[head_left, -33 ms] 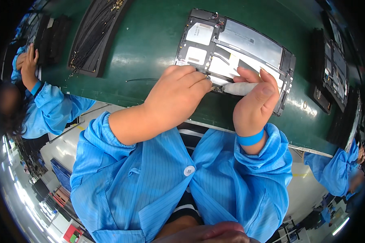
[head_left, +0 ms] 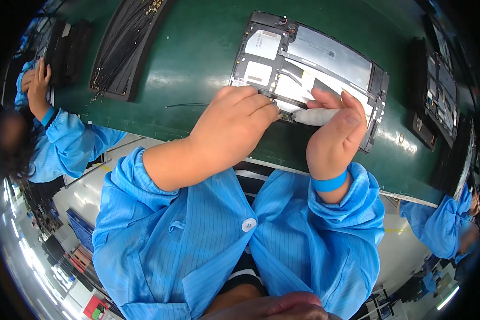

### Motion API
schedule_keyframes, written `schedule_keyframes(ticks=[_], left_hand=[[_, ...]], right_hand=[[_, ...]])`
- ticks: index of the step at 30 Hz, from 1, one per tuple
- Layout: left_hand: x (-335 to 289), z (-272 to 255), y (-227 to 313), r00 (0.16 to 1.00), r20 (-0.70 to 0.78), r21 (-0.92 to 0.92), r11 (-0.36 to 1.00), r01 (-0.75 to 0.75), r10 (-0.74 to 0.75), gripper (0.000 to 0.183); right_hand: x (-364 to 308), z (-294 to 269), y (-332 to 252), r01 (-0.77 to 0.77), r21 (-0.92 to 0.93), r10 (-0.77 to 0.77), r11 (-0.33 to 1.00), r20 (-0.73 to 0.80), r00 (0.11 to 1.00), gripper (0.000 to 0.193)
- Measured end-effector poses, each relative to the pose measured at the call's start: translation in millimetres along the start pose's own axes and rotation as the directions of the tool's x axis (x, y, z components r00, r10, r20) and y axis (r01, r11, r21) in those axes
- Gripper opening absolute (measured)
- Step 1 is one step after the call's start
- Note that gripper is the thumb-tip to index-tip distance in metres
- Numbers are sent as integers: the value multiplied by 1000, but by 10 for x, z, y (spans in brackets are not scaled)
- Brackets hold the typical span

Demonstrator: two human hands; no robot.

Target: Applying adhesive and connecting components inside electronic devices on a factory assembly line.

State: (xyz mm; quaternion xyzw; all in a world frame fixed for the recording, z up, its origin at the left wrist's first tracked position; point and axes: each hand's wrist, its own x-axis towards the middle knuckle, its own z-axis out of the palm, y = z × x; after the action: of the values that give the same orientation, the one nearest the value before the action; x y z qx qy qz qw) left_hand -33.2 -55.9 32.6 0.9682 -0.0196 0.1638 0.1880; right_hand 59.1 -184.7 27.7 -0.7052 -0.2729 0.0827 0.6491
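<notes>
- Curling the left hand (head_left: 237, 113) tight at the near edge of the flat gadget (head_left: 309, 61) on the desk (head_left: 197, 58); too covered to see any hold.
- Touching there with the right hand (head_left: 333, 136) too, half spread, gripping no thing in sight.
- Might snag the thin black wire (head_left: 185, 104) at left by moving fast.
- Might bend that edge by pushing too hard.
</notes>
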Motion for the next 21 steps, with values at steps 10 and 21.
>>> schedule_keyframes(ticks=[10, 21], left_hand=[[-7, -32, 36, 999, 32, -4, 1000, 7, -7, 22], [-4, -347, 163, 962, 115, -195, 944, 267, -248, 10]], right_hand=[[-14, -2, -76, 97, 27, -98, 995, 36, 995, 34], [215, 121, -193, -72, -32, 77, 997, 201, 977, 20]])
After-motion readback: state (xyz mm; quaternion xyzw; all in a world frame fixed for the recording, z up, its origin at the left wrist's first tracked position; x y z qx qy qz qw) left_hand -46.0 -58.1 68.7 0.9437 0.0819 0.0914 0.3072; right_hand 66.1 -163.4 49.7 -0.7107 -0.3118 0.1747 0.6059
